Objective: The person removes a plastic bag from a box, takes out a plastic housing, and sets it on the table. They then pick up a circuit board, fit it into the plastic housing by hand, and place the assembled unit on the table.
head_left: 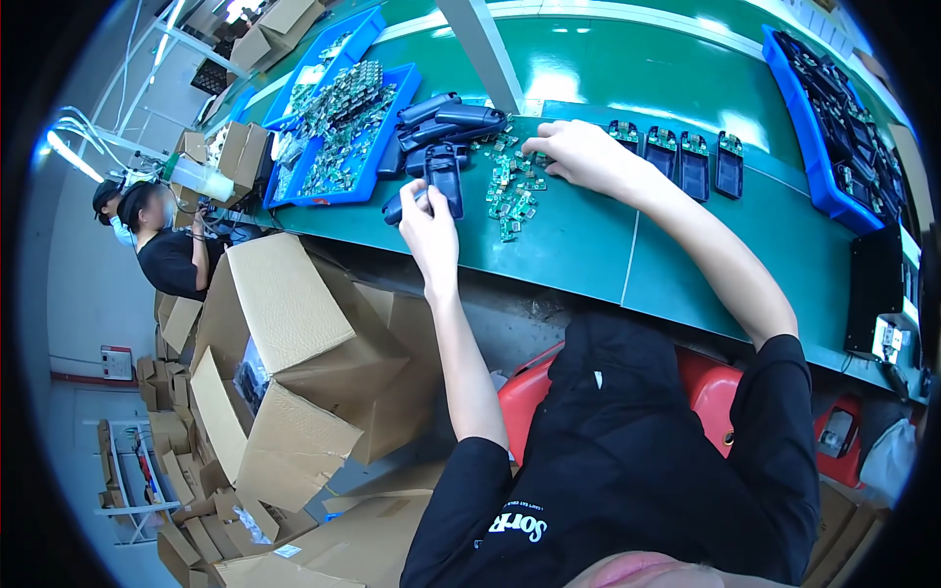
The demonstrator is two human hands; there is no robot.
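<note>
My left hand (428, 230) is closed around a dark blue-black plastic housing (447, 176), holding it upright at the near side of the table. Just behind it lies a heap of similar dark housings (469, 116). My right hand (586, 155) reaches over the loose pile of small green circuit boards (512, 191). Its fingers are bent together at the pile's far right edge; whatever is between the fingertips is too small to make out. To the right of that hand, several housings with green boards at their top ends (694, 167) lie in a row.
Blue trays (366, 181) of circuit boards stand at the left, and a blue bin (821, 186) of dark housings at the right. A metal post (485, 54) rises behind the pile. Open cardboard boxes (294, 314) crowd the floor at left. Two other people (167, 245) are further left.
</note>
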